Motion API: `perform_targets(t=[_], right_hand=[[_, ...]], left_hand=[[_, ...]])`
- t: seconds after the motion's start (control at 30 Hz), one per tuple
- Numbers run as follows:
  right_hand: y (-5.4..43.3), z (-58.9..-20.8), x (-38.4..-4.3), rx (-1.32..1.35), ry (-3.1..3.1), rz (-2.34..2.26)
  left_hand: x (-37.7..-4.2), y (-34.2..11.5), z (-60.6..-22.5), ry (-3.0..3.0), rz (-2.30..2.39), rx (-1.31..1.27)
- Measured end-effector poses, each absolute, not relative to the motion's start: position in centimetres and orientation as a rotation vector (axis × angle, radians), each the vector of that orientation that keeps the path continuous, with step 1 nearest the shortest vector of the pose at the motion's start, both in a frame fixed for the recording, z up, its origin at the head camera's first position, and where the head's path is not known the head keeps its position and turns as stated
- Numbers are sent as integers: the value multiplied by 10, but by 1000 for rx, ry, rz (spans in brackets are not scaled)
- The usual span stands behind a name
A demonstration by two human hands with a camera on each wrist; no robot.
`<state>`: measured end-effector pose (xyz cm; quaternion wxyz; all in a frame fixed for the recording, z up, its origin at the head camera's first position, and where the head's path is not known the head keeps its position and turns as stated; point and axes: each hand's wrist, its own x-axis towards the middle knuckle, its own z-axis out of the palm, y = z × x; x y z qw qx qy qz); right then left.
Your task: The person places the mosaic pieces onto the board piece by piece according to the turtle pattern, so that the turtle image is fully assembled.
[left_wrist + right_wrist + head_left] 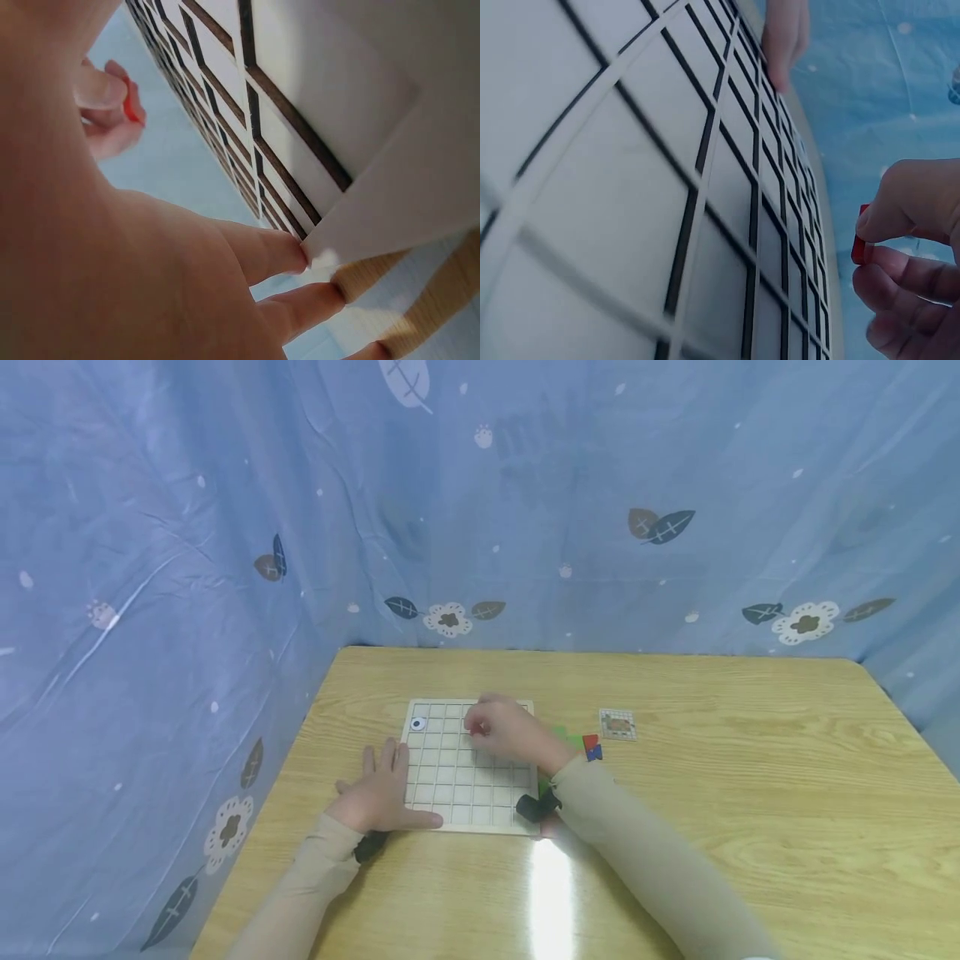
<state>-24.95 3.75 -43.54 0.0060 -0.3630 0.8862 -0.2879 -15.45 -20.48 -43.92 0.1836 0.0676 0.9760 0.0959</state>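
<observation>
A white grid board [442, 795] lies on the wooden table, its squares divided by raised lines. My left hand [380, 795] rests flat at the board's left edge with fingers spread; in the left wrist view fingertips touch the board's edge. Over the upper middle of the board, my right hand [504, 727] pinches a small red piece [861, 238] between thumb and finger. The piece also shows in the left wrist view. A round white piece with a dark dot [417, 724] sits in the board's upper left corner.
Right of the board lie a red piece [591, 742], a blue piece [594, 752] and green pieces [575, 742], partly behind the right forearm. Farther right is a small card with a gridded picture [618, 725]. A blue patterned curtain [525, 527] hangs behind the table.
</observation>
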Motion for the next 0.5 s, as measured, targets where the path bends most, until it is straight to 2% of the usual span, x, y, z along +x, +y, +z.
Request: perform_targets(t=[0.5], right_hand=[[1,-439,-262,-1111,2794,-831]], left_hand=[[-155,-207,-440,2753,290,190]])
